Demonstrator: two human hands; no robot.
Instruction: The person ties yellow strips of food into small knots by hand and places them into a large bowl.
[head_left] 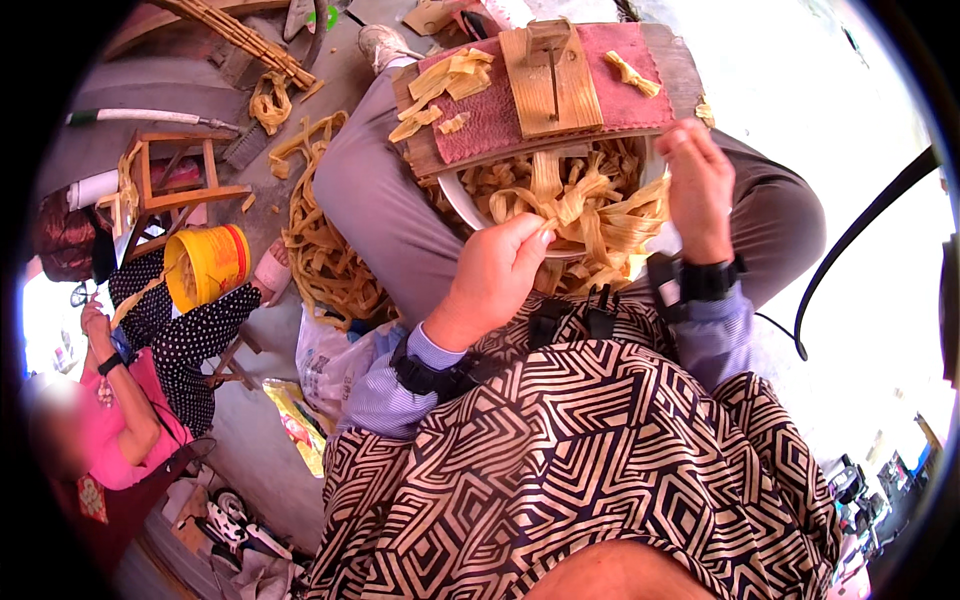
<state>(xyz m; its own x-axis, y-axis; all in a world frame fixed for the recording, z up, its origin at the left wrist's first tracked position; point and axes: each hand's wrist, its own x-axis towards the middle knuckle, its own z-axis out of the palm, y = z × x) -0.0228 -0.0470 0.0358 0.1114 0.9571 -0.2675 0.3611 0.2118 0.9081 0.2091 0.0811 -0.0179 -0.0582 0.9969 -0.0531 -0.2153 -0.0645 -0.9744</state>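
Thumb and fingers of my left hand (pixel 490 275) pinch a tan, husk-like strip (pixel 546 180) that runs up toward the board. My right hand (pixel 697 190) is raised on the right with its fingers curled; whatever they hold is hidden. Between my hands, more braided strips (pixel 605 235) fill a white basin (pixel 462 203) and spill over its near rim. Across my knees above the basin lies a wooden board covered by a red cloth (pixel 470 128). On the cloth sits a wooden block (pixel 553 95) with a thin metal piece on it. Loose strips (pixel 455 75) lie beside the block.
A long heap of tan braid (pixel 325 245) lies on the floor at my left, near a plastic bag (pixel 335 360). Further left, a person in pink (pixel 140 420) sits with a yellow bucket (pixel 207 265) by a wooden stool (pixel 180 175). A black cable (pixel 850 235) curves at right.
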